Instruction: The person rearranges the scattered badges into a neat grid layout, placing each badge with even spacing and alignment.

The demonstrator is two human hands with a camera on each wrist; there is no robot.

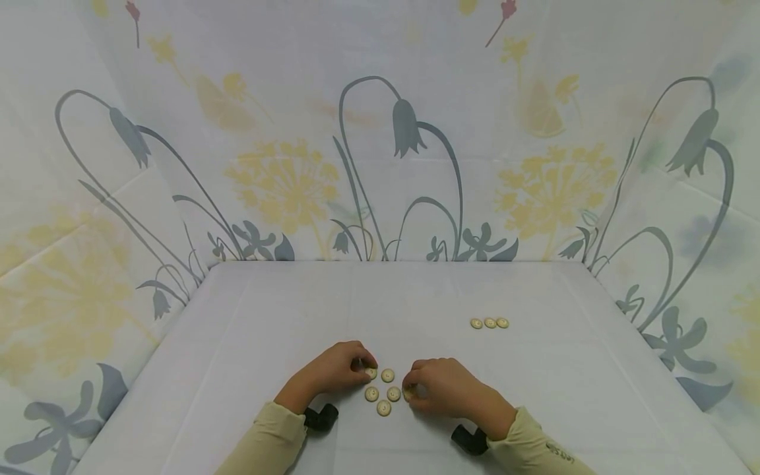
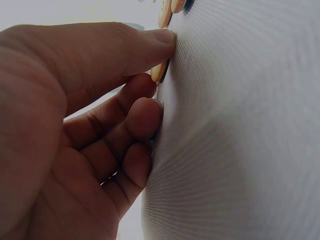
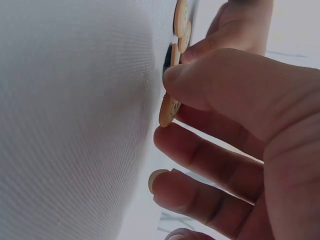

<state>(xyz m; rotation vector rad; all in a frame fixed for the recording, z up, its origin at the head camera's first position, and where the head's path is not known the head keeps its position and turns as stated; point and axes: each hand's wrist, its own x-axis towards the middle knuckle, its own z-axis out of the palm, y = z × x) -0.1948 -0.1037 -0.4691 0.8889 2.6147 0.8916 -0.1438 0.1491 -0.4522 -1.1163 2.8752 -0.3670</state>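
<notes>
Small round wooden discs with dark markings lie on the white-covered table between the two hands. My left hand [image 1: 338,367] pinches one disc [image 1: 371,373] at the upper left of this group; in the left wrist view that disc [image 2: 159,72] shows just under the thumb, close to the cloth. At the group's right side my right hand [image 1: 448,389] pinches another disc [image 1: 409,394], its thumb covering the middle of the disc [image 3: 168,111] in the right wrist view. Between the hands lie an upper disc [image 1: 388,375], a left one [image 1: 371,394], a right one [image 1: 394,394] and a lower one [image 1: 384,408].
Three more discs [image 1: 490,322] lie in a row, farther back to the right. A floral-patterned white curtain [image 1: 380,198] stands behind the table [image 1: 285,303] and along both sides. Black devices sit at the left wrist [image 1: 321,417] and the right wrist [image 1: 469,440].
</notes>
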